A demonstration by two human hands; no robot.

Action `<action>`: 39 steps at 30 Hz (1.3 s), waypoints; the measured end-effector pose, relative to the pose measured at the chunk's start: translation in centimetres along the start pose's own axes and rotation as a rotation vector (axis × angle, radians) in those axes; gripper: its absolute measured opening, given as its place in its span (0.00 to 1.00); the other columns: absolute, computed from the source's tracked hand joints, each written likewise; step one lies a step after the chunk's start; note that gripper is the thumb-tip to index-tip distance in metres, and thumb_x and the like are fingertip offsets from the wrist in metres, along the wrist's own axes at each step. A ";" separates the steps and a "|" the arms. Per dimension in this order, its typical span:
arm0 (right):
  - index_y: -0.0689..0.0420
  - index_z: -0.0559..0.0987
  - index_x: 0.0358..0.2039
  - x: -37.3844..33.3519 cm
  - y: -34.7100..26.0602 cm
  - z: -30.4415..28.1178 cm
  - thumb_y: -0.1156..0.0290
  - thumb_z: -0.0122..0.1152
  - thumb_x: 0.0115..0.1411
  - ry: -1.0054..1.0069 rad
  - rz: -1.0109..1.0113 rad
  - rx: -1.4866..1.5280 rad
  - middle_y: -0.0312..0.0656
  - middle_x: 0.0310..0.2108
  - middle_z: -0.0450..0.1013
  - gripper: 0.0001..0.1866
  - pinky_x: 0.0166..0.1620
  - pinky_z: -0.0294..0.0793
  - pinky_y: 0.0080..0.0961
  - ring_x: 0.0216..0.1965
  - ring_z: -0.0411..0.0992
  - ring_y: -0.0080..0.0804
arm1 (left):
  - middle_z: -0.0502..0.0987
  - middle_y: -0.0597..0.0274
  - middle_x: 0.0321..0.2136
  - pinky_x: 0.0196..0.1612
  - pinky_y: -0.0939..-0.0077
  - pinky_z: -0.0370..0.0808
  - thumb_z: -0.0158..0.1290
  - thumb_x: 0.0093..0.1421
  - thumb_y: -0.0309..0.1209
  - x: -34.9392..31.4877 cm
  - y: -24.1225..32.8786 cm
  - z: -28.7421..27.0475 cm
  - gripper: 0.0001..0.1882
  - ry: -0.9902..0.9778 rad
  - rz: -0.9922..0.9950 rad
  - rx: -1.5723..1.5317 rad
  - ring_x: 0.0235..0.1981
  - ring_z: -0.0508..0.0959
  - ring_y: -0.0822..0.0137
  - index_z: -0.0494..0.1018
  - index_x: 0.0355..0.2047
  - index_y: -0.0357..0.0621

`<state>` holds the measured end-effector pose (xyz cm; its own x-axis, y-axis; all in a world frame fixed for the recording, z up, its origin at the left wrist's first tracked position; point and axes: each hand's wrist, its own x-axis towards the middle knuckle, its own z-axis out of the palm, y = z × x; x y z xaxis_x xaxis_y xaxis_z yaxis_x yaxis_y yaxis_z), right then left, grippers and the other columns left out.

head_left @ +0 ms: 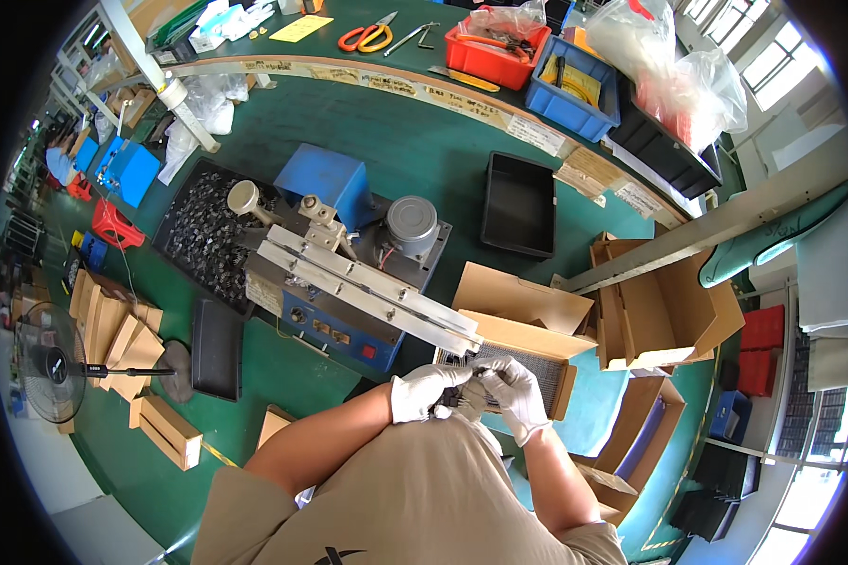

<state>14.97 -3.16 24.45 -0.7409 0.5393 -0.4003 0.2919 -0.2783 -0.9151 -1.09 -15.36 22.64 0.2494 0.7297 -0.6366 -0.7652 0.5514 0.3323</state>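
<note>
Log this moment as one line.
left hand: white-gloved, near end of metal rail | right hand: white-gloved, close to left | anything held: unclear | cardboard box: open, gray parts inside

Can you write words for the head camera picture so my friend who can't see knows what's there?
A person's white-gloved left hand and right hand come close together and seem to hold something too small to make out. Near them are an open box and a machine with a long rail; small dark parts are heaped at left.
</note>
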 end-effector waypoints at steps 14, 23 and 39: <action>0.58 0.76 0.51 1.9 -4.2 0.3 0.85 0.61 0.55 0.232 -0.706 -0.804 0.48 0.35 0.77 0.22 0.42 0.77 0.35 0.36 0.77 0.46 | 0.81 0.62 0.34 0.20 0.83 0.67 0.49 0.70 0.49 -0.4 0.0 -0.1 0.22 0.018 0.021 -0.121 0.24 0.76 0.75 0.76 0.45 0.42; 0.56 0.77 0.48 3.6 -3.8 1.6 0.85 0.64 0.52 0.150 -0.864 -0.922 0.45 0.36 0.79 0.22 0.39 0.76 0.37 0.35 0.76 0.46 | 0.81 0.56 0.40 0.27 0.76 0.74 0.42 0.72 0.53 1.0 -1.6 -2.3 0.28 -0.035 0.081 -0.257 0.34 0.80 0.66 0.74 0.51 0.39; 0.55 0.84 0.39 -0.7 -3.3 2.8 0.68 0.71 0.49 -0.141 -0.567 -1.001 0.46 0.34 0.79 0.15 0.40 0.74 0.43 0.34 0.76 0.46 | 0.80 0.56 0.45 0.49 0.63 0.79 0.36 0.74 0.50 2.0 -2.1 -3.4 0.25 -0.214 0.045 -0.338 0.43 0.81 0.63 0.73 0.53 0.44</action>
<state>12.81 -4.88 27.91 -0.9611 0.2745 0.0310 0.1979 0.7624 -0.6161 -0.95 -16.44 18.30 0.3014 0.8376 -0.4555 -0.9216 0.3785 0.0863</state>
